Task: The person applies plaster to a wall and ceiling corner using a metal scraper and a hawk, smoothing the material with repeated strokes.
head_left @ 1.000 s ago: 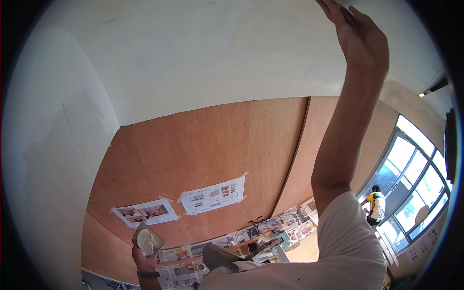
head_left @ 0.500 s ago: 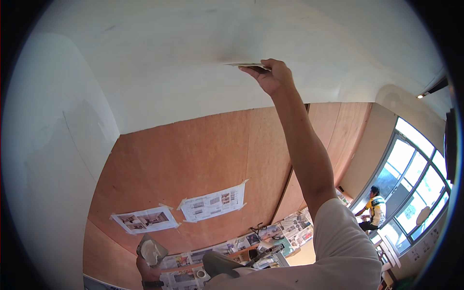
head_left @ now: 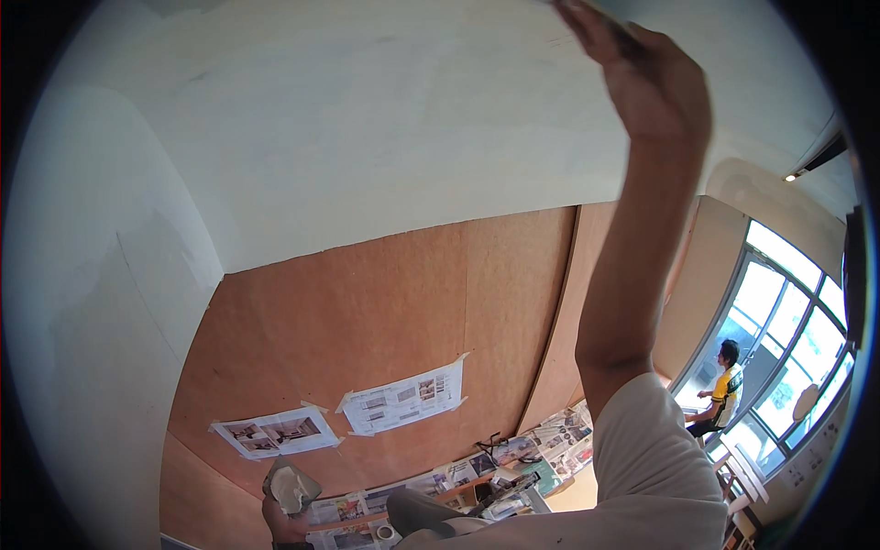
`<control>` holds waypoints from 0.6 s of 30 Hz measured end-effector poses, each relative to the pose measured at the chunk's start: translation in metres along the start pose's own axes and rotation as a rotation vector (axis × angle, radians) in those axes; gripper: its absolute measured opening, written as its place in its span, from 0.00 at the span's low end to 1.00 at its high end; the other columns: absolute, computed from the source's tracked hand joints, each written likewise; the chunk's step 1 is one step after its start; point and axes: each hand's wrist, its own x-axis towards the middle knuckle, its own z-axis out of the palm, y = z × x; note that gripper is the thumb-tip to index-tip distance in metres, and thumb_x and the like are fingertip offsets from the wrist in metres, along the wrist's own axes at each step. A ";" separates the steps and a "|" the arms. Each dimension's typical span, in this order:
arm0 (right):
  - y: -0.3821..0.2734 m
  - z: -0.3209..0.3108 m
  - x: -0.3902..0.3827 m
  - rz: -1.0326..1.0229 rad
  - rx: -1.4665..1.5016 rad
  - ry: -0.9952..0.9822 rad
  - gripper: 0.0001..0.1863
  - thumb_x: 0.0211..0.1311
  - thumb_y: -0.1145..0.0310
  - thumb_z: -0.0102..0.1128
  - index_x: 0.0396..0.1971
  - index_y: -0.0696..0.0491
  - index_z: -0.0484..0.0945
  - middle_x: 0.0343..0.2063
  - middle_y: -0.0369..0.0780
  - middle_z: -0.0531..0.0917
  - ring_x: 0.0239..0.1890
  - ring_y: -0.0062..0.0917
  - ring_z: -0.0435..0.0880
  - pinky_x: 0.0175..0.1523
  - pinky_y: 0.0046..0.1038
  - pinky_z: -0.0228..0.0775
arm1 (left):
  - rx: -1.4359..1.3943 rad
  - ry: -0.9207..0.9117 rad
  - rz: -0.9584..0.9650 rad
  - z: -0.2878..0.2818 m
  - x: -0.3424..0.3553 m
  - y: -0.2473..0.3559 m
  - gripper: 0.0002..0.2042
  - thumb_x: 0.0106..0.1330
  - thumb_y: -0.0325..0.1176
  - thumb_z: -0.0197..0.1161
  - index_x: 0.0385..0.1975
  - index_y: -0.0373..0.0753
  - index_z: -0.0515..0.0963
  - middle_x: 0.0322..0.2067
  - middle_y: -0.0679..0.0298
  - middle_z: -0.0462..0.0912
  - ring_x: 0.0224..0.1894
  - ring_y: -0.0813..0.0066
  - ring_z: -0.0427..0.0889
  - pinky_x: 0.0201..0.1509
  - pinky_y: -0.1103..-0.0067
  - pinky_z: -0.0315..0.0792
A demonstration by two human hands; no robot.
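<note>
My right hand (head_left: 655,78) is raised overhead, closed round a thin flat scraper (head_left: 616,29) whose edge runs out at the top of the picture. Motion blurs the fingers, and the scraper's far end is out of sight. Around it is the white, curved ceiling surface (head_left: 385,119); I cannot tell whether the scraper touches it. Low on the left, my left hand (head_left: 282,524) grips a grey plate (head_left: 310,486) carrying a lump of white putty (head_left: 290,491).
Two printed sheets (head_left: 403,396) are taped to the reddish plywood wall (head_left: 376,302). Newspaper pages (head_left: 559,435) and a roll of tape (head_left: 385,532) lie below. Someone in a yellow top (head_left: 727,390) sits by the glass door (head_left: 779,339), beside a white stool (head_left: 741,477).
My right hand with the scraper has swung up and to the right, nearer the top edge. The left hand holds the putty plate slightly lower. The seated person has shifted a little.
</note>
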 end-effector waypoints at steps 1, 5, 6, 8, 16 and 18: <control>-0.009 -0.004 -0.007 0.005 -0.010 -0.037 0.22 0.69 0.83 0.36 0.56 0.84 0.48 0.60 0.71 0.62 0.61 0.66 0.69 0.69 0.57 0.73 | -0.003 0.009 -0.004 0.003 0.002 -0.001 0.16 0.76 0.40 0.52 0.54 0.39 0.77 0.50 0.60 0.84 0.51 0.61 0.85 0.51 0.61 0.83; -0.013 -0.041 -0.033 -0.061 -0.188 0.030 0.25 0.66 0.85 0.39 0.62 0.79 0.53 0.67 0.67 0.59 0.70 0.64 0.61 0.74 0.62 0.62 | 0.007 0.069 -0.012 0.010 -0.002 -0.006 0.16 0.75 0.40 0.52 0.54 0.40 0.77 0.50 0.60 0.84 0.51 0.61 0.85 0.51 0.61 0.83; -0.004 -0.051 -0.039 -0.105 -0.269 0.094 0.25 0.65 0.85 0.40 0.61 0.79 0.54 0.67 0.67 0.62 0.70 0.63 0.63 0.74 0.62 0.63 | 0.012 0.083 -0.011 0.011 -0.003 -0.008 0.16 0.75 0.40 0.52 0.54 0.40 0.77 0.50 0.60 0.84 0.51 0.61 0.85 0.51 0.61 0.83; 0.014 -0.085 -0.041 0.028 -0.269 0.199 0.24 0.65 0.83 0.44 0.58 0.79 0.58 0.61 0.63 0.69 0.66 0.60 0.70 0.71 0.61 0.68 | 0.019 0.050 -0.025 0.010 0.000 -0.009 0.15 0.74 0.39 0.53 0.54 0.40 0.78 0.49 0.61 0.86 0.50 0.63 0.86 0.50 0.63 0.84; 0.089 -0.180 -0.024 0.376 -0.154 0.585 0.22 0.70 0.82 0.40 0.58 0.79 0.49 0.63 0.67 0.57 0.66 0.70 0.62 0.65 0.69 0.71 | 0.083 0.040 0.003 -0.005 0.006 -0.005 0.16 0.75 0.41 0.53 0.55 0.40 0.78 0.51 0.61 0.84 0.53 0.61 0.84 0.55 0.60 0.81; 0.092 -0.201 -0.001 0.457 -0.094 0.620 0.22 0.71 0.82 0.40 0.59 0.77 0.50 0.64 0.67 0.56 0.65 0.72 0.61 0.63 0.71 0.72 | 0.107 0.019 0.005 -0.009 0.009 -0.005 0.17 0.74 0.42 0.54 0.55 0.40 0.78 0.51 0.61 0.84 0.53 0.61 0.84 0.55 0.60 0.81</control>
